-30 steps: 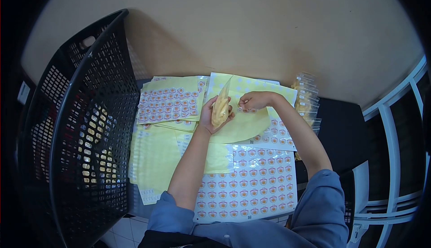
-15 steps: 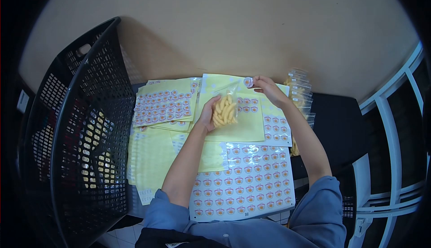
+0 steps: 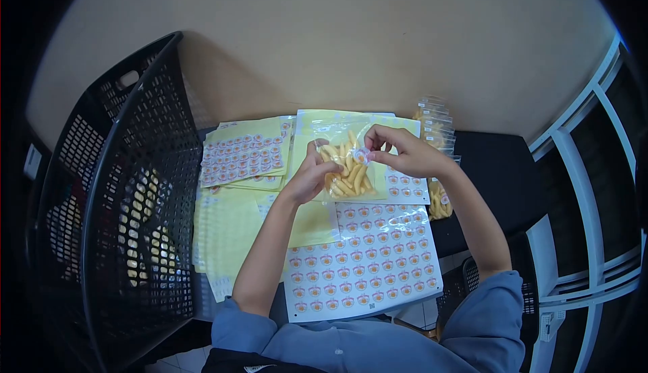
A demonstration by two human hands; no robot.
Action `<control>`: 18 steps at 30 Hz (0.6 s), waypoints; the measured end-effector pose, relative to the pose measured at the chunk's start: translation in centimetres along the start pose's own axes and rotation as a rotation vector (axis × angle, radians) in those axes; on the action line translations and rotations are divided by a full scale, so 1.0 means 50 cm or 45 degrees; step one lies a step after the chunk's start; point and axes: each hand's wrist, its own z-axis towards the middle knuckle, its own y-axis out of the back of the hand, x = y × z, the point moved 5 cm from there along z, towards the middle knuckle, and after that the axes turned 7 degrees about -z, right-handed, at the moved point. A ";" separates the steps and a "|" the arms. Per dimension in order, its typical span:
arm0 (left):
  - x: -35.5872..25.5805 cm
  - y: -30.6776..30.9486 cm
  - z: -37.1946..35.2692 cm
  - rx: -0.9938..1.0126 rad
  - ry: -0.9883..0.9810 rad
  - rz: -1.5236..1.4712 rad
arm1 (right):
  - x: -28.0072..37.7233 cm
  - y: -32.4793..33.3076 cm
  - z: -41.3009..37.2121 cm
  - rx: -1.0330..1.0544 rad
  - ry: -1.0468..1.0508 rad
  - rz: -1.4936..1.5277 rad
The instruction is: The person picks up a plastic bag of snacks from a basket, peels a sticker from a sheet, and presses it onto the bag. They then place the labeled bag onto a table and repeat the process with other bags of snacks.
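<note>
Over the middle of the table (image 3: 499, 177), the left hand (image 3: 310, 176) grips a clear bag (image 3: 354, 184) of yellow sticks by its left side, thumb across the front. The right hand (image 3: 405, 152) pinches a round sticker (image 3: 362, 156) between thumb and fingertips at the bag's upper right; whether it touches the plastic I cannot tell. Beneath and around them lie yellow sheets (image 3: 226, 238), a stack of sticker sheets (image 3: 243, 156) to the left and a glossy white printed sheet (image 3: 364, 265) nearer the body. Filled bags (image 3: 437, 130) overlap in a row on the right, and a plain beige wall (image 3: 324, 49) rises behind.

Half a second ago the sticker was held up beyond the bag, well apart from it; now it is over the bag's front, and the two hands are close together.

A tall black basket (image 3: 138, 170) walls off the left side. The white sheet's near edge reaches the shirt. Rightward, past the row, black tabletop stretches toward a white metal frame (image 3: 580, 170), giving that arm more room.
</note>
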 end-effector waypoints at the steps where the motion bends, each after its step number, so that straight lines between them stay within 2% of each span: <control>1: -0.008 -0.002 -0.020 -0.007 -0.005 0.000 | 0.031 -0.004 0.001 0.011 0.055 -0.038; 3: -0.022 -0.014 -0.059 0.114 -0.026 0.027 | 0.070 -0.014 0.007 0.027 0.126 -0.105; 6: -0.040 -0.022 -0.111 0.144 -0.091 -0.012 | 0.138 -0.025 0.013 0.025 0.242 -0.259; 8: -0.049 -0.022 -0.146 0.115 -0.144 -0.046 | 0.173 -0.031 0.015 -0.011 0.272 -0.515; 9: -0.055 -0.021 -0.163 0.095 -0.187 -0.080 | 0.181 -0.036 0.017 -0.008 0.284 -0.515; 11: -0.072 -0.028 -0.195 0.094 -0.246 -0.053 | 0.204 -0.030 0.015 -0.226 0.381 -0.580; 18: -0.085 -0.018 -0.254 0.042 -0.411 -0.017 | 0.275 -0.059 0.002 -0.179 0.377 -0.518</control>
